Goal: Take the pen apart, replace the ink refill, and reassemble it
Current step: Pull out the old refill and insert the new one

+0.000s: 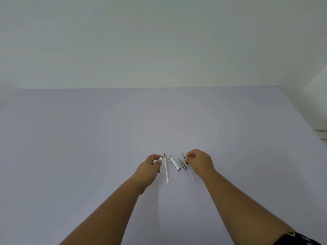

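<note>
The pen lies in pieces on the pale table [159, 121]. A white refill [166, 169] with a dark tip lies lengthwise. To its right lie the white barrel with silver ends and clip [174, 163] and a dark grey tip cone [182, 164]. My left hand [150, 167] pinches a small white piece [160, 158] just left of the white refill's tip. My right hand [200, 161] grips a second, clear refill [190, 171] near its pointed front end, its tail resting toward me on the table.
A plain pale wall rises behind the table's far edge [141, 88]. A white ledge [321, 133] shows at the right border. A dark sleeve or band [297, 238] appears at the bottom right on my right arm.
</note>
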`<state>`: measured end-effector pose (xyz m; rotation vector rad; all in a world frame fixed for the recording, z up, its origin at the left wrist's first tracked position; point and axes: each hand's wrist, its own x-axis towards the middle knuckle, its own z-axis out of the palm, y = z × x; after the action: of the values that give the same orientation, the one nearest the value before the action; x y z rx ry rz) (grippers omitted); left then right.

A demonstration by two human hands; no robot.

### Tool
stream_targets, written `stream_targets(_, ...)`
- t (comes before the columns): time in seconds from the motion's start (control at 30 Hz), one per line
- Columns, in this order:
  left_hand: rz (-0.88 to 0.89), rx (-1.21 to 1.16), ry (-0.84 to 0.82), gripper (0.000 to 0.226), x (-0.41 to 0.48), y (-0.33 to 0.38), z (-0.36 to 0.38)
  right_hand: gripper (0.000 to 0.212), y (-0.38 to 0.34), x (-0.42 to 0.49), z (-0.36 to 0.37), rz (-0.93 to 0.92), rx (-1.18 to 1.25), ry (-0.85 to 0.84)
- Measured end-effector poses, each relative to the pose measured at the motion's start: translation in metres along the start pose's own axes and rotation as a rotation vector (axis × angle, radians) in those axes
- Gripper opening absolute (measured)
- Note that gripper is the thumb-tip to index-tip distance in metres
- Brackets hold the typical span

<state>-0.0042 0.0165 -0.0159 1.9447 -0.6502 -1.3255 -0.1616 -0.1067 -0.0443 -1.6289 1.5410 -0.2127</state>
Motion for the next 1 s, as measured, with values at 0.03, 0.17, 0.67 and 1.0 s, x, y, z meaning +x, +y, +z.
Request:
stream_targets(0.03, -0.001, -0.001, 0.0, 0.027, 0.0, 0.0, 0.0, 0.019, 0.0, 0.0, 0.0, 0.0, 0.002, 0.002)
stream_targets(0.17, 0.0, -0.002, 0.003, 0.026, 0.0, 0.0, 0.0, 0.021, 0.001, 0.001, 0.001, 0.0, 0.004, 0.007)
stream_targets(0.67, 0.05, 0.026, 0.109, 0.032, -0.008, -0.001, -0.01, 0.027, -0.044, -0.046, 0.033, -0.322, -0.539, -0.097)
stream_targets(1.0, 0.046, 0.101, 0.144, 0.02, -0.016, -0.016, -0.021, 0.021, -0.042, -0.066, 0.062, -0.188, -0.6, -0.098)
